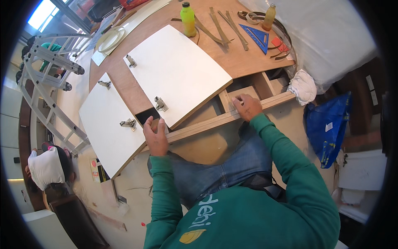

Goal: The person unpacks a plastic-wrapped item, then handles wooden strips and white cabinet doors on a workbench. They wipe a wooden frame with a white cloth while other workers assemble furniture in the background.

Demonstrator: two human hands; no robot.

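Observation:
Two white cabinet doors with metal hinges lie on the worktable. The larger door is in the middle, and the narrower door lies to its left, jutting past the table's near edge. Between them, my left hand has its thumb and fingers apart, close to the larger door's near corner and holding nothing. A hinge sits just beyond that hand. My right hand rests with loosely bent fingers at the wooden front rail of the table frame, beside a crosspiece; nothing shows in it.
On the brown tabletop stand a yellow-green bottle and an amber bottle, near edging strips and a blue triangle square. A white rag covers the right corner. Left are a ladder and a crouching person.

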